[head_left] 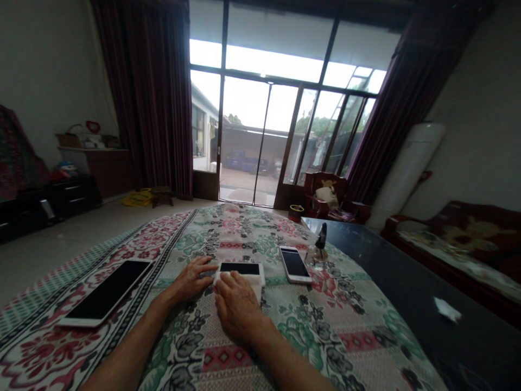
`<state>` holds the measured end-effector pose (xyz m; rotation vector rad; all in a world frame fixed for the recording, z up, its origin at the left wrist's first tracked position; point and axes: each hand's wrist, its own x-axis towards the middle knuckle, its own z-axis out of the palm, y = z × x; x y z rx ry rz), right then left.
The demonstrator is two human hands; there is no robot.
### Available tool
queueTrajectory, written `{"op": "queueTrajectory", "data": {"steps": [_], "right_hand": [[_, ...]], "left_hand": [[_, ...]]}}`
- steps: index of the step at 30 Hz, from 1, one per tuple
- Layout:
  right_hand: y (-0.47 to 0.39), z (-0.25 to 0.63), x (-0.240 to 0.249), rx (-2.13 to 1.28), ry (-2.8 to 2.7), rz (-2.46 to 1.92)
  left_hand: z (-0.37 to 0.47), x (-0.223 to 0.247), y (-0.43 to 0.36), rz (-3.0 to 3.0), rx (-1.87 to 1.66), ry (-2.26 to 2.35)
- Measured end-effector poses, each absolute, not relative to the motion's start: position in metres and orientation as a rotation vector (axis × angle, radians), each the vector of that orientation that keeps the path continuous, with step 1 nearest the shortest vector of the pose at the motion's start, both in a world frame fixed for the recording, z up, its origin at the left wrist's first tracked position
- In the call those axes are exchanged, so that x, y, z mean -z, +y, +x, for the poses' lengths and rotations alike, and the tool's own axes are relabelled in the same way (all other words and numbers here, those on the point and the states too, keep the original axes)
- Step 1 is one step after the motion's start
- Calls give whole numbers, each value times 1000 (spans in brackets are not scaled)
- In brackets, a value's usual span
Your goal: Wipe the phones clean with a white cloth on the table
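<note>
A white phone (240, 268) with a dark screen lies sideways on the flowered tablecloth in front of me. My right hand (238, 304) rests over it, fingers bent on a folded white cloth (255, 282) that covers the screen's lower part. Stretched out with its fingers apart, my left hand (196, 277) lies at the phone's left edge, fingertips close to or touching it. To the right is a second white phone (295, 265), screen up. Beside that phone stands a clear spray bottle (319, 252) with a black nozzle. A white tablet (108, 293) lies to my left.
The patterned tablecloth (325, 304) covers the round table. A dark table (366, 260) adjoins on the right, with a crumpled white tissue (448, 310) on it. Beyond are a wooden armchair (325, 190), a wooden sofa (468, 233), glass doors (260, 146) and a yellow item (137, 197) on the floor.
</note>
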<state>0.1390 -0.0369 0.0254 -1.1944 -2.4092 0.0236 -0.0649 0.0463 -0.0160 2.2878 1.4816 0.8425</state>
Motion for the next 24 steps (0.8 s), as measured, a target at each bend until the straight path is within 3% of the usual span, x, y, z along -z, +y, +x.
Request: {"op": "queueTrajectory", "data": {"steps": [7, 24], "right_hand": [[-24, 154, -30, -119, -2370, -1338], [1, 181, -26, 30, -2176, -1600]], "left_hand": [[-63, 14, 46, 2295, -837, 1470], [-64, 11, 45, 2375, -801, 1438]]}}
